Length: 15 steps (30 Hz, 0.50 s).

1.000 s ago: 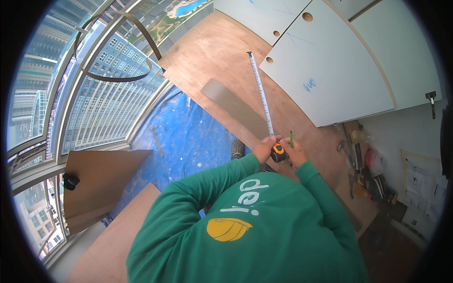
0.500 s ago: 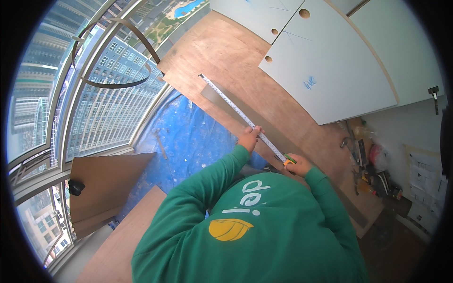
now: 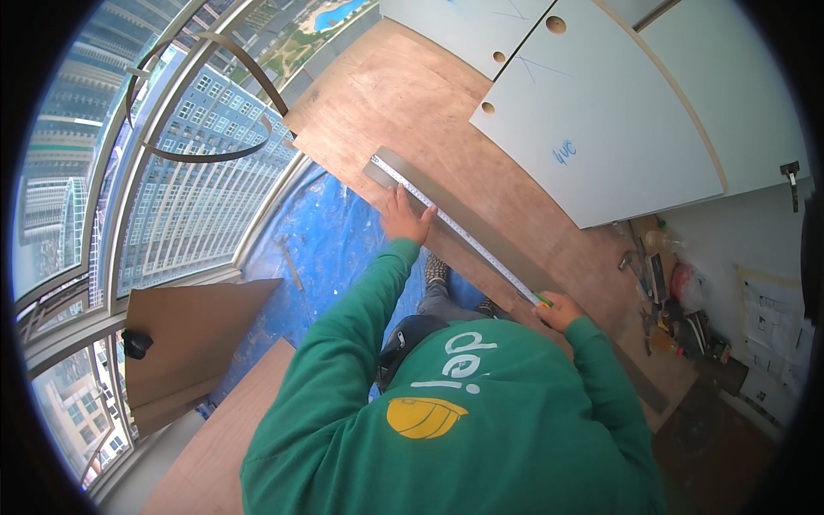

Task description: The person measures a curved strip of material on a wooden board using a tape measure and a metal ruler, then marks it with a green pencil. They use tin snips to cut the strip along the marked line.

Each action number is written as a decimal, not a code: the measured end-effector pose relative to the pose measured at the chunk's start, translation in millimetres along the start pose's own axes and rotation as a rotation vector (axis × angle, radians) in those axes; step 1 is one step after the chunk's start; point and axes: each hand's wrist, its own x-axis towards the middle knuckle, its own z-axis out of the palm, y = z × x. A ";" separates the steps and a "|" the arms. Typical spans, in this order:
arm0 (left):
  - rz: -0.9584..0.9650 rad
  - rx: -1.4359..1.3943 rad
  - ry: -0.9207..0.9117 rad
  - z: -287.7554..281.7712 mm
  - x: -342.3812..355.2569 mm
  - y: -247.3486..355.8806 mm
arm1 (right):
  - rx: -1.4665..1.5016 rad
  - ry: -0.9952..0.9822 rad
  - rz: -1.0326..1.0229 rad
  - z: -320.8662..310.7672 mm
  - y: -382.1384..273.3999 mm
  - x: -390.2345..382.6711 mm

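Note:
A long grey-brown strip of board (image 3: 416, 178) lies diagonally on the plywood sheet (image 3: 360, 94). Along it stretches the white blade of a tape measure (image 3: 481, 246), its tip at the strip's far end. My left hand (image 3: 407, 216) rests near that end with fingers spread, the thumb touching the blade. At the right, my right hand (image 3: 562, 312) is closed around the tape measure's green and orange case, which the fingers mostly cover. The strip's middle part passes partly behind my right hand and sleeve.
White panels (image 3: 601, 137) with round holes stand at upper right. Hand tools, a hammer (image 3: 633, 266) among them, lie by the right wall. Blue sheeting (image 3: 322, 232) covers the floor at left. A brown board (image 3: 189, 343) leans near the windows; a looped band (image 3: 202, 157) hangs there.
My left hand slid away from me along the blade and its fingers spread. The blade's tip came back onto the strip's end. My right hand shifted slightly right with the case.

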 end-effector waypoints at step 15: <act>0.034 0.398 -0.335 3.0 32.7 -24.2 | -0.041 0.066 0.010 14.8 8.9 21.4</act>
